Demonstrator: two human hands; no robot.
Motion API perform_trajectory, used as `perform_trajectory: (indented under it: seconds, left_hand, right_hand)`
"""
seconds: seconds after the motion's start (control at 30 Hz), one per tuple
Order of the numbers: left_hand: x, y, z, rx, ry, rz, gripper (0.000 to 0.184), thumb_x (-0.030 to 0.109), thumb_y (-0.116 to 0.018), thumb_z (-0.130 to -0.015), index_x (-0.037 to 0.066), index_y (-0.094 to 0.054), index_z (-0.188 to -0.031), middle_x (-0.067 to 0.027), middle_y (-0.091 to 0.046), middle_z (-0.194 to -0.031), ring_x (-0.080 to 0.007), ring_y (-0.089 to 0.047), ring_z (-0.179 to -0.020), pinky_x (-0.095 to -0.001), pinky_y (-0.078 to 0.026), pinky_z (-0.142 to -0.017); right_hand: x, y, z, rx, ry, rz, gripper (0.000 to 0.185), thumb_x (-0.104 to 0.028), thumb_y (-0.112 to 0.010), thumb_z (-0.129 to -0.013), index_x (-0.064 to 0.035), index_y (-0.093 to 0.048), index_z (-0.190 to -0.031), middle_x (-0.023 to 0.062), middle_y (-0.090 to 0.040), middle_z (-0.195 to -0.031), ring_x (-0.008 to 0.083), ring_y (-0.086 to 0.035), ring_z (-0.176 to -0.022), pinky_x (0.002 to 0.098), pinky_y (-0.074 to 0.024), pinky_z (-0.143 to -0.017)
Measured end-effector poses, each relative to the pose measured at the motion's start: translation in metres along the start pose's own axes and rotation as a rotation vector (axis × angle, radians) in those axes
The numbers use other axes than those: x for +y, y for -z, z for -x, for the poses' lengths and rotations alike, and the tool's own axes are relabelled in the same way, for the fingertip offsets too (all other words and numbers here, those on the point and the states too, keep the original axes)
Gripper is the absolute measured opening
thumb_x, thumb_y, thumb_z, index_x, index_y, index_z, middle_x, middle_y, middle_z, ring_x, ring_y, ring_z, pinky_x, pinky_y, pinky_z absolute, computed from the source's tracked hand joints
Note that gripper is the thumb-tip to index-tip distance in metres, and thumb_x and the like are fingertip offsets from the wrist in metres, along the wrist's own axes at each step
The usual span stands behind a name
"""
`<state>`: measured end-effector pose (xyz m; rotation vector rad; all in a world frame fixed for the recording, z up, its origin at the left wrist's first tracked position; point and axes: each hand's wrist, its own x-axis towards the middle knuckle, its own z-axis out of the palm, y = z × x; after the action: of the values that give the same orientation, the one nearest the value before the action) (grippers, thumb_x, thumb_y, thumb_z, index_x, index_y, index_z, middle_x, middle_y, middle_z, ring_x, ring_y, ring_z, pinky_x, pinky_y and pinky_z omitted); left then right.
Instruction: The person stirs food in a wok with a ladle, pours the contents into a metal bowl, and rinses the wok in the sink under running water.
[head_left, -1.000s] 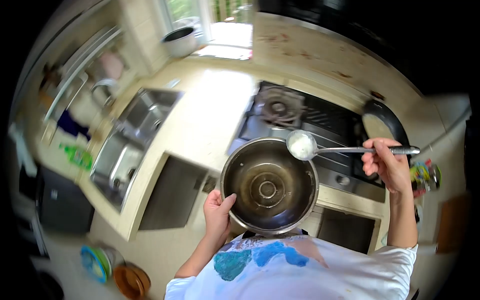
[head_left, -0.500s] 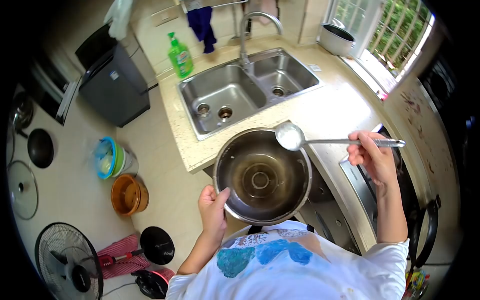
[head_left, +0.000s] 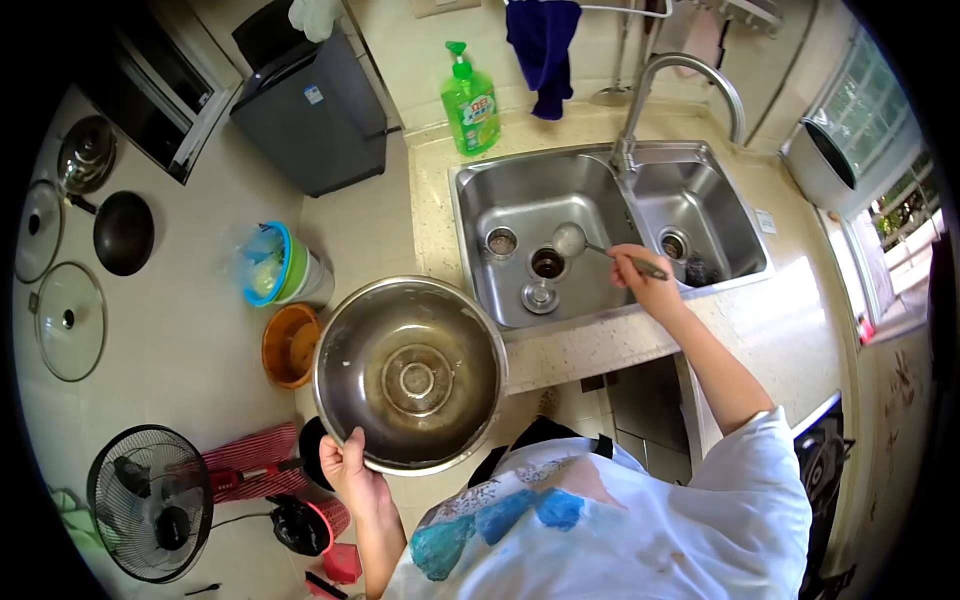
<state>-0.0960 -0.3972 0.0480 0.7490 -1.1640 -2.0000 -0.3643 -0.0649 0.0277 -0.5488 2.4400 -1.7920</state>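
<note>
My left hand (head_left: 355, 478) grips the near rim of a large steel bowl (head_left: 465, 385), thumb on the inside wall. The bowl hangs over the floor left of the counter and holds a little cloudy residue. My right hand (head_left: 645, 280) is closed round the handle of a metal ladle (head_left: 569, 240). The ladle's head, with something whitish in it, is over the left basin of the double sink (head_left: 510, 190), near the drain. A round metal strainer (head_left: 539, 297) lies in that basin.
A curved faucet (head_left: 690, 60) rises behind the sink. A green soap bottle (head_left: 470, 105) stands on the counter. Buckets, an orange basin (head_left: 291, 345), a fan (head_left: 150, 503) and a grey bin (head_left: 310, 110) are at left. The stove (head_left: 822, 460) is at lower right.
The view has turned left from the stove toward the sink. The ladle has moved from the bowl's rim to over the left basin, while the bowl is still in my left hand.
</note>
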Motion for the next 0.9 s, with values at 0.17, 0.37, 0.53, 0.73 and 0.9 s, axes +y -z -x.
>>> perform_trajectory:
  seconds: [0.17,0.37,0.53,0.73,0.9]
  left_hand:
    - [0.013,-0.03,-0.008,0.111,-0.004,-0.042,0.015,-0.004,-0.058,-0.075,0.007,-0.049,-0.071,-0.0036,-0.059,-0.076,-0.0094,-0.054,-0.067,-0.0231,-0.045,-0.068]
    - [0.006,-0.032,-0.017,0.185,0.012,-0.05,0.016,-0.004,-0.059,-0.074,0.008,-0.049,-0.071,-0.0033,-0.059,-0.077,-0.0099,-0.054,-0.068,-0.0239,-0.045,-0.069]
    - [-0.003,-0.032,-0.028,0.198,0.005,-0.053,0.017,-0.004,-0.059,-0.074,0.008,-0.049,-0.071,-0.0033,-0.059,-0.078,-0.0097,-0.054,-0.068,-0.0231,-0.044,-0.07]
    - [-0.011,-0.033,-0.061,0.097,0.072,-0.02,0.017,-0.005,-0.058,-0.074,0.008,-0.048,-0.07,-0.0035,-0.059,-0.077,-0.0087,-0.053,-0.067,-0.0228,-0.044,-0.069]
    - [-0.018,-0.037,-0.096,-0.054,0.079,-0.03,0.017,-0.003,-0.058,-0.075,0.008,-0.047,-0.069,-0.0031,-0.058,-0.074,-0.0101,-0.054,-0.065,-0.0233,-0.047,-0.064]
  right_hand:
    - [0.066,-0.022,-0.04,-0.231,0.279,0.465,0.021,0.001,-0.049,-0.076,-0.001,-0.056,-0.096,0.0162,-0.056,-0.086,0.0333,-0.053,-0.081,0.0344,-0.0438,-0.071]
    - [0.108,-0.027,-0.065,-0.575,0.257,0.62,0.021,-0.004,-0.05,-0.08,-0.0048,-0.055,-0.1,0.0169,-0.053,-0.092,0.0342,-0.053,-0.082,0.0381,-0.0442,-0.07]
    - [0.125,-0.029,-0.063,-0.617,0.386,0.739,0.03,0.001,-0.05,-0.072,-0.006,-0.055,-0.101,0.0144,-0.052,-0.088,0.0323,-0.052,-0.082,0.0368,-0.0434,-0.072]
    - [0.107,-0.044,-0.059,-0.506,0.265,0.708,0.016,-0.008,-0.05,-0.081,-0.0048,-0.056,-0.095,0.0146,-0.053,-0.089,0.0323,-0.051,-0.084,0.0366,-0.0437,-0.073]
    - [0.103,-0.054,-0.058,-0.511,0.217,0.773,0.019,-0.006,-0.05,-0.079,-0.0054,-0.056,-0.097,0.0145,-0.054,-0.092,0.0321,-0.051,-0.087,0.0371,-0.0431,-0.075]
